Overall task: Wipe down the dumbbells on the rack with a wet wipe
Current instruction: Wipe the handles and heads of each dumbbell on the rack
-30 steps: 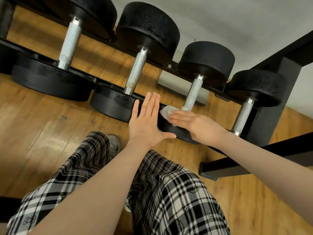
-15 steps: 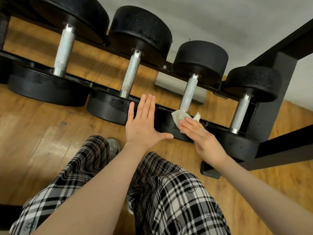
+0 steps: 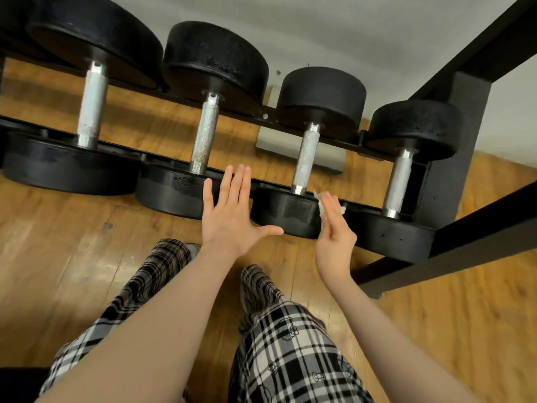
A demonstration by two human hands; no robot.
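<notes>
Several black dumbbells with knurled steel handles lie across a black rack (image 3: 444, 158). My right hand (image 3: 335, 237), fingers straight and edge-on, presses a white wet wipe (image 3: 321, 203) against the right side of the near head of the third dumbbell (image 3: 286, 212); most of the wipe is hidden behind the fingers. My left hand (image 3: 232, 210) lies flat with fingers straight and thumb spread, in the gap between that head and the near head of the second dumbbell (image 3: 171, 190), its thumb under the third head's front.
A smaller dumbbell (image 3: 401, 175) sits at the rack's right end beside the black upright post. A larger one (image 3: 90, 112) sits at the left. Wooden floor lies below, a grey block (image 3: 302, 146) behind the rack, my plaid-trousered legs (image 3: 290, 344) in front.
My right hand slid the wipe from the top front of the third dumbbell's near head round to its right side, turning edge-on. My left hand stayed in place.
</notes>
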